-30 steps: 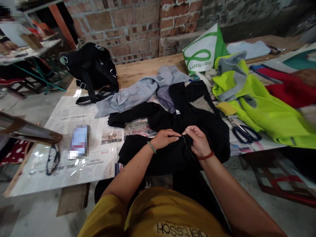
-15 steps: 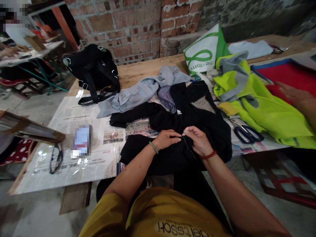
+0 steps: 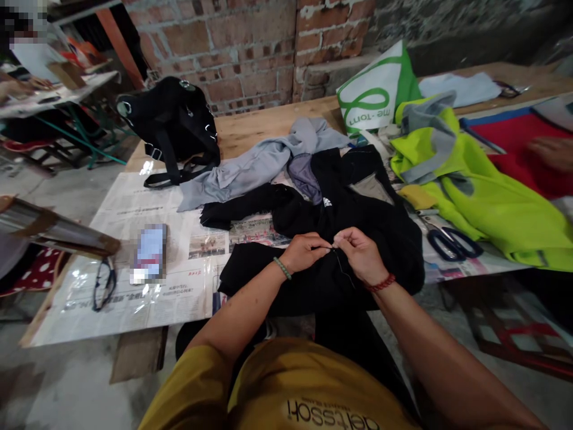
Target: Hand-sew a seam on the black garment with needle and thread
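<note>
A black garment [image 3: 385, 233] with a small white logo on it lies spread over the table's near edge and my lap. My left hand [image 3: 303, 252], with a green bead bracelet, pinches a bit of this cloth between thumb and fingers. Close beside it, fingertips nearly touching, my right hand [image 3: 362, 255] is closed in a pinch over the same spot. What its fingertips hold is too small to make out. From between the hands a pale thread [image 3: 344, 270] trails down across the black cloth.
Dark-handled scissors [image 3: 452, 242] lie right of the garment, beside a neon-yellow garment [image 3: 496, 203]. Behind are a grey garment [image 3: 250, 164], black bag [image 3: 172, 125] and green-white bag [image 3: 376, 95]. A phone [image 3: 151, 252] and glasses [image 3: 104, 286] lie left. Another person's hand [image 3: 555, 152] rests at far right.
My hands keep their pinch at the same spot, with the right fingers slightly shifted. The other person's hand at far right has drawn back toward the edge of view.
</note>
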